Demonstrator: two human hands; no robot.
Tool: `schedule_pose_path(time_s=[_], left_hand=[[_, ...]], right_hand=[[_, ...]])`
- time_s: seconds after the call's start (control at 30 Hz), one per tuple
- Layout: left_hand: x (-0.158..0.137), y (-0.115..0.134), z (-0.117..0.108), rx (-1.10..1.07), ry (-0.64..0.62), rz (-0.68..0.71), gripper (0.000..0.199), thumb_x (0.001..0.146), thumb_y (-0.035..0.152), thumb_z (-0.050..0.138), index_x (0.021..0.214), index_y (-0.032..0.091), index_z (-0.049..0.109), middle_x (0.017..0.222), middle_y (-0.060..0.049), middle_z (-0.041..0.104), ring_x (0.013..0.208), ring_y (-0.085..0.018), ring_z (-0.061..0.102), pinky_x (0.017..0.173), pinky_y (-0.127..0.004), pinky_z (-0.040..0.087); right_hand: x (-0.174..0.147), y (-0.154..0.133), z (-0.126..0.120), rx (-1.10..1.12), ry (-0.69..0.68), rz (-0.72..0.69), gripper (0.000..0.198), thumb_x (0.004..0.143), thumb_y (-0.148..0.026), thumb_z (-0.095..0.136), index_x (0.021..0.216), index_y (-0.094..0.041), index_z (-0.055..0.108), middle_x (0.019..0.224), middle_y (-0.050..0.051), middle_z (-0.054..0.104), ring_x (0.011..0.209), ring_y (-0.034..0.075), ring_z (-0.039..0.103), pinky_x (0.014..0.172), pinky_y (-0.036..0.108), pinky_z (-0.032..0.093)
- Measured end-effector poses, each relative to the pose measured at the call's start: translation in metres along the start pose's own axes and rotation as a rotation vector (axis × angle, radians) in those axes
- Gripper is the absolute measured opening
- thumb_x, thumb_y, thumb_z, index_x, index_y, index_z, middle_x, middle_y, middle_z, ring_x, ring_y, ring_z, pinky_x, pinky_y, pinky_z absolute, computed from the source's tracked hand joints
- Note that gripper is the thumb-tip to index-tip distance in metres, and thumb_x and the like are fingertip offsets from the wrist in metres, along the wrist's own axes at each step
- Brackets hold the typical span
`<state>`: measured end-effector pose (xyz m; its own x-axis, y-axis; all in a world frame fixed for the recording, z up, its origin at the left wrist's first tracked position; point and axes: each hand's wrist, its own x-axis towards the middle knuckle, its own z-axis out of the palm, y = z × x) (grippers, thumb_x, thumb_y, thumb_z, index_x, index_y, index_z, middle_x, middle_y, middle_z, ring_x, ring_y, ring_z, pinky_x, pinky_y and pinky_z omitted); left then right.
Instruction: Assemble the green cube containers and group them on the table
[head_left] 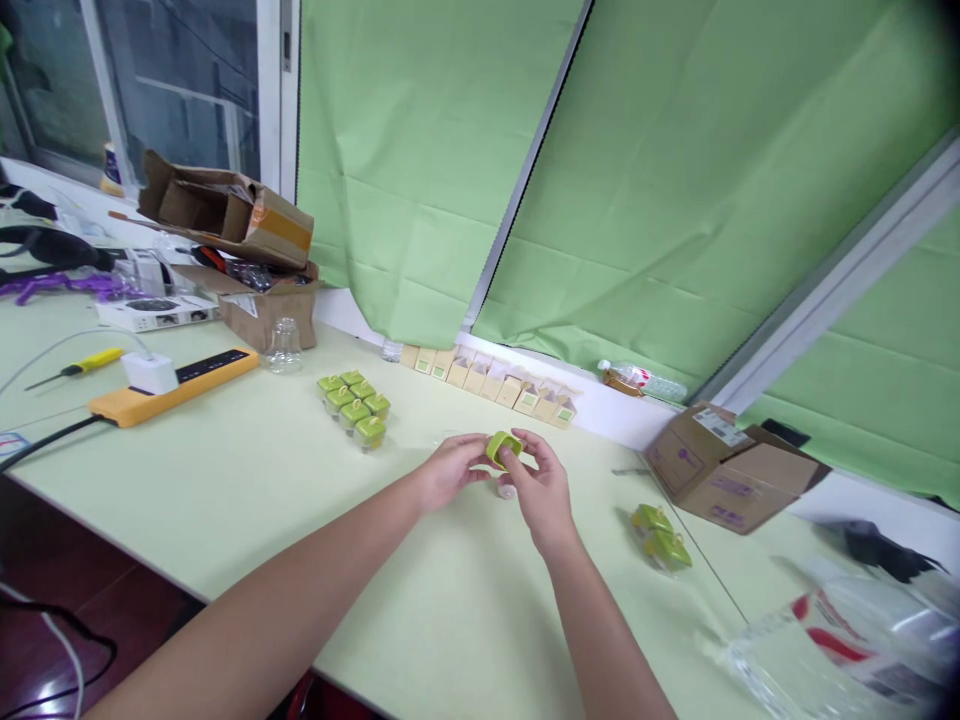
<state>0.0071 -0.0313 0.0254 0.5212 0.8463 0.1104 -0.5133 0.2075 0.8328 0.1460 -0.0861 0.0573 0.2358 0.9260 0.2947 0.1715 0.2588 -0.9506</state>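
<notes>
Between my two hands is a small green lid (504,448), tilted so that its hollow inside shows. My right hand (541,485) grips it, thumb pressed into the hollow and fingers round the far rim. The fingers of my left hand (456,468) are closed at its left side. Just below the lid, a small whitish round piece (507,491) shows near the table; I cannot make out what it is. A cluster of small clear containers with green lids (354,408) stands to the left. More green-lidded containers (660,538) stand to the right.
Small cardboard boxes (491,380) line the wall. An orange power strip (180,385), a yellow screwdriver (94,362), a clear jar (284,347) and open cartons (266,310) are at the left. A cardboard box (724,470) and a large water bottle (847,640) stand at the right.
</notes>
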Motion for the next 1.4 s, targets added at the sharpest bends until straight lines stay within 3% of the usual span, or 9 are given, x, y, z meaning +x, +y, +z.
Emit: schedule_pose_path(time_s=[0.1,0.2,0.27,0.33,0.43,0.53,0.6,0.87,1.4], left_hand=[[0.006,0.0,-0.004,-0.079,0.127,0.018,0.027,0.07,0.034,0.081,0.086,0.015,0.071,0.102,-0.009,0.07,0.092,-0.018,0.064,0.079,-0.029,0.049],[0.009,0.0,-0.006,-0.125,0.183,0.036,0.029,0.066,0.031,0.085,0.083,0.013,0.069,0.096,-0.01,0.071,0.089,-0.019,0.066,0.083,-0.032,0.051],[0.01,0.0,-0.007,-0.123,0.202,0.049,0.029,0.064,0.029,0.086,0.082,0.013,0.069,0.092,-0.01,0.071,0.087,-0.019,0.066,0.084,-0.033,0.051],[0.01,-0.001,-0.007,-0.109,0.219,0.064,0.029,0.064,0.029,0.086,0.081,0.013,0.069,0.087,-0.008,0.071,0.085,-0.018,0.066,0.085,-0.034,0.051],[0.012,-0.002,-0.009,-0.055,0.236,0.113,0.03,0.067,0.034,0.085,0.078,0.012,0.068,0.084,-0.006,0.069,0.083,-0.016,0.065,0.087,-0.035,0.051],[0.014,-0.003,-0.012,0.034,0.259,0.172,0.033,0.07,0.04,0.082,0.077,0.012,0.067,0.083,-0.004,0.067,0.082,-0.015,0.063,0.089,-0.035,0.052],[0.014,-0.004,-0.012,0.099,0.261,0.204,0.036,0.071,0.045,0.08,0.078,0.012,0.066,0.083,-0.004,0.066,0.083,-0.015,0.063,0.088,-0.036,0.054],[0.011,-0.002,-0.01,0.22,0.156,0.263,0.045,0.072,0.057,0.074,0.083,0.014,0.064,0.085,-0.003,0.066,0.086,-0.015,0.063,0.091,-0.038,0.055],[0.012,-0.003,-0.009,0.198,0.179,0.297,0.045,0.071,0.056,0.075,0.08,0.014,0.063,0.082,-0.002,0.063,0.087,-0.016,0.063,0.092,-0.041,0.056]], right_hand=[[0.007,0.011,-0.018,-0.311,0.029,-0.033,0.055,0.085,-0.054,0.059,0.13,-0.025,0.053,0.113,0.008,0.062,0.076,0.019,0.066,0.064,0.032,0.052],[0.012,0.029,-0.033,-0.711,-0.055,-0.02,0.039,0.085,-0.05,0.056,0.107,-0.021,0.069,0.097,0.009,0.067,0.088,0.023,0.065,0.081,0.036,0.05],[0.013,0.039,-0.035,-0.781,-0.178,0.014,0.03,0.083,-0.045,0.058,0.094,-0.021,0.072,0.088,0.008,0.068,0.084,0.023,0.065,0.081,0.037,0.05],[0.012,0.041,-0.032,-0.674,-0.221,0.088,0.025,0.08,-0.04,0.062,0.093,-0.021,0.071,0.089,0.006,0.069,0.077,0.021,0.065,0.076,0.036,0.052],[0.011,0.033,-0.029,-0.266,-0.198,0.22,0.032,0.073,-0.036,0.071,0.101,-0.021,0.068,0.1,0.006,0.069,0.081,0.02,0.067,0.075,0.035,0.056],[0.01,0.019,-0.028,0.114,-0.168,0.218,0.041,0.067,-0.034,0.08,0.103,-0.021,0.065,0.105,0.005,0.068,0.094,0.021,0.069,0.087,0.037,0.056],[0.01,0.012,-0.026,0.228,-0.142,0.185,0.044,0.066,-0.033,0.083,0.103,-0.022,0.064,0.105,0.005,0.068,0.097,0.021,0.069,0.093,0.038,0.055],[0.005,0.01,-0.012,0.159,-0.066,0.051,0.044,0.067,-0.038,0.085,0.103,-0.022,0.065,0.111,0.005,0.065,0.093,0.021,0.068,0.085,0.039,0.057],[0.002,0.016,0.001,0.095,-0.001,-0.056,0.039,0.068,-0.039,0.084,0.095,-0.02,0.064,0.107,0.007,0.069,0.086,0.022,0.071,0.079,0.037,0.056]])
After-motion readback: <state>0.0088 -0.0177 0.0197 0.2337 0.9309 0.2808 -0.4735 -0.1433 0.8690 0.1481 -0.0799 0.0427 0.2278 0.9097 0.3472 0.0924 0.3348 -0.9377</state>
